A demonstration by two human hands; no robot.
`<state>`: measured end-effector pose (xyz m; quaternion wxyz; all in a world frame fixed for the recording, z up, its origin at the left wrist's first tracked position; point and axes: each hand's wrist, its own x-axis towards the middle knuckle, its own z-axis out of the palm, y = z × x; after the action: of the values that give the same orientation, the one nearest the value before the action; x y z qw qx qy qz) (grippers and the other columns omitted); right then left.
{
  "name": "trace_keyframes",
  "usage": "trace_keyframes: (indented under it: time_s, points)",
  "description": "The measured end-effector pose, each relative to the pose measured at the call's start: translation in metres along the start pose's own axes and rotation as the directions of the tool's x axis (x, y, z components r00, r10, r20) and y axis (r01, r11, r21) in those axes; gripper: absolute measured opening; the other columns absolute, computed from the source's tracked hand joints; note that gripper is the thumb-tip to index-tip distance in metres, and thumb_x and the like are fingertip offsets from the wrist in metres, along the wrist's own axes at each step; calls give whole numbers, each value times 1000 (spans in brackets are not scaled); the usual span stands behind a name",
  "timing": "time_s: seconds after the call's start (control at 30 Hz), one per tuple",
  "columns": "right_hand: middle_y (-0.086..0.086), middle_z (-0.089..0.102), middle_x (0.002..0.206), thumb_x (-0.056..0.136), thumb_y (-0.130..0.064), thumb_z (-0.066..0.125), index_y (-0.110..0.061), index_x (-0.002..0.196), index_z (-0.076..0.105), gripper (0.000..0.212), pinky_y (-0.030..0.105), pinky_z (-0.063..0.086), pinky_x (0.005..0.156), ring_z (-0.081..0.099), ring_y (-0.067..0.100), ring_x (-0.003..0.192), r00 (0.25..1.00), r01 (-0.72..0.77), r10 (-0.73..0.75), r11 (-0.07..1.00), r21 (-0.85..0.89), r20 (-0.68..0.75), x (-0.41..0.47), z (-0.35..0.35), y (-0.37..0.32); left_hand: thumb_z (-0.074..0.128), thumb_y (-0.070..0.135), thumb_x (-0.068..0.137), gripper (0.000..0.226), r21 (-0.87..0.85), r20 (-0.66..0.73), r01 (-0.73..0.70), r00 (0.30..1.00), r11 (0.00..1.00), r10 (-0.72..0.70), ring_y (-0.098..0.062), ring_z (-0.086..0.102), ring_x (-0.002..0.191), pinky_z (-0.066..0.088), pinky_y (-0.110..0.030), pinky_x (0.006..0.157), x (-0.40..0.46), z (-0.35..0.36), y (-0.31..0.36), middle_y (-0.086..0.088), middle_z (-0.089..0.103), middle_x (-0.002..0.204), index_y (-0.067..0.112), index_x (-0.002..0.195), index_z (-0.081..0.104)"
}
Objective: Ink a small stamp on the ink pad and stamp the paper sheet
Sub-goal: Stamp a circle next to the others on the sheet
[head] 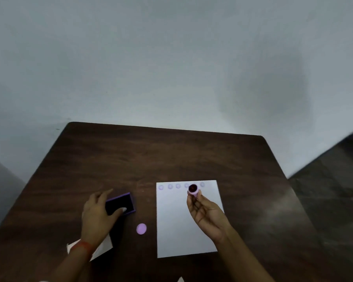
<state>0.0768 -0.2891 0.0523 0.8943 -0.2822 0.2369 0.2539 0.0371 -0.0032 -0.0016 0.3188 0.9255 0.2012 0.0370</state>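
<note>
Dark wood-grain table point(171, 155) with rounded far corners, set against a plain pale wall point(151, 58); a strip of dark floor point(334, 190) shows at 3 o'clock. The paper sheet point(179, 226) lies flat at 5 o'clock of the tabletop, with a row of faint round purple prints point(170, 186) along its far edge. The right hand point(207, 214) pinches the small stamp point(192, 189) by its pale pink barrel between thumb and fingertips, the other fingers curled; the dark inked face is tilted up and away, held over the print row, whether clear of the sheet or touching cannot be told. The left hand point(98, 212) rests at 7 o'clock with fingers loosely spread over the near left side of the open ink pad point(121, 204), a purple-rimmed case with a dark pad, apparently steadying it. A round lilac cap point(141, 228) lies between pad and sheet; a white scrap point(102, 248) sits partly under the left wrist.

Handling, as judged: the stamp looks light and rigid, best gripped on the barrel sides well away from the wet face. The sheet is thin and likely to slide or lift with the stamp. The ink pad is light, so a steadying hand helps.
</note>
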Motion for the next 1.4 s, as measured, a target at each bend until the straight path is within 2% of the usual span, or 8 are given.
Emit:
trace_keyframes:
  time_s: [0.13,0.3,0.53,0.67,0.83,1.0,1.1,1.4]
  points:
    - [16,75,89,85,-5,55,3,91,72,19,29,61,71,73,20,75,997,64,-63,998,26,-33,-3,-13,-14,77,34,68,64,14,57,-214,975,977,213,-29,46,115,44,-47,95,2,29,46,-10,51,128,24,125,50]
    - [12,77,85,72,-9,63,-1,84,75,19,26,62,66,74,17,74,987,136,-137,990,-24,-82,-1,-31,-33,68,46,73,58,45,207,-452,876,891,435,-23,45,119,37,-41,100,6,69,105,-2,49,132,26,125,49]
    - [13,74,93,77,-16,69,-3,97,71,24,32,59,79,68,22,86,909,213,-300,932,-294,-290,10,-60,-55,62,46,79,62,-7,371,-586,751,810,546,-17,32,135,19,-35,117,16,118,158,0,39,146,23,132,40]
    - [12,73,95,80,-13,68,-5,98,69,19,26,58,72,70,22,87,815,241,-445,843,-481,-372,19,-61,-60,59,51,80,71,71,456,-638,705,767,543,-20,25,139,8,-37,118,28,135,165,-2,32,150,20,138,31]
    - [-4,69,89,78,-24,72,-32,81,63,12,24,54,72,65,10,85,700,214,-685,470,-856,-201,38,-52,-63,58,54,78,78,89,503,-656,679,750,535,-21,20,141,2,-35,118,38,148,157,-3,26,153,21,141,25]
    - [7,68,94,86,-22,60,-17,95,64,11,31,50,79,62,18,85,703,129,-706,4,-992,89,62,-54,-69,58,56,77,78,94,513,-641,687,762,514,-21,19,141,1,-36,117,42,151,155,-2,24,153,22,140,28]
    - [10,68,100,90,-28,53,-12,98,66,22,28,48,82,55,13,83,699,-48,-715,-77,-996,21,73,-51,-68,59,58,75,79,105,520,-640,687,761,507,-22,18,142,0,-37,117,43,152,155,-3,22,154,21,139,29]
    - [11,55,126,90,-21,55,-13,118,53,29,33,45,96,56,24,110,868,-172,-494,-407,-897,57,79,-43,-70,59,59,75,81,102,536,-628,688,771,489,-21,16,142,-2,-38,118,44,151,157,-2,20,155,23,140,27]
